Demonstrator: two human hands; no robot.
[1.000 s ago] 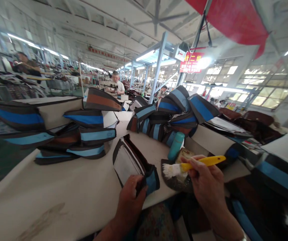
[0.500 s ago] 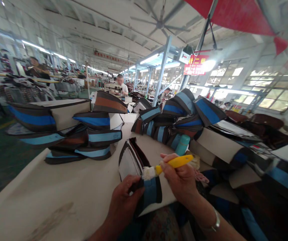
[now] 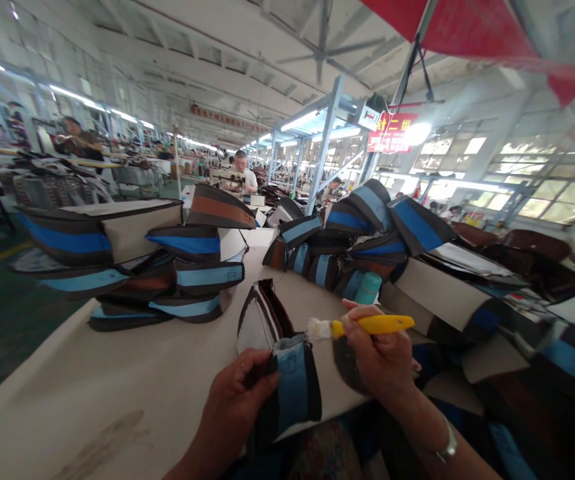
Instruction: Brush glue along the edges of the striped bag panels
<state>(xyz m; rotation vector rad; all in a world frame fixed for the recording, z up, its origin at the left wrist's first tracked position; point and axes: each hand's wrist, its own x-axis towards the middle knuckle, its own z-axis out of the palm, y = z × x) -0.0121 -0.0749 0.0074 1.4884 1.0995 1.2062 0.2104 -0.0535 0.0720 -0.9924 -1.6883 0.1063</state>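
A dark grey fabric piece with a light blue band point(image 3: 292, 387) stands near the table's front edge, its pale inner side facing up and left. My left hand point(image 3: 240, 400) pinches its left edge between thumb and fingers. In my right hand point(image 3: 380, 350) is a yellow-handled brush point(image 3: 385, 325), held level, with pale bristles pointing left. The bristle tips are at the right of the piece's upper edge; whether they touch it I cannot tell. A dark rounded shape point(image 3: 346, 363) lies on the table beneath the brush, partly behind my right hand.
Stacks of similar banded pieces stand at the left point(image 3: 197, 273) and across the back right point(image 3: 332, 233) of the pale table point(image 3: 167, 373). A teal cylinder point(image 3: 368, 288) is behind my right hand. More pieces point(image 3: 442, 293) crowd the right side. People sit at distant workstations.
My right hand and the brush have moved right, away from the piece's upper edge. The blue-banded part has turned slightly, and its top edge now shows. My left hand keeps its pinch.
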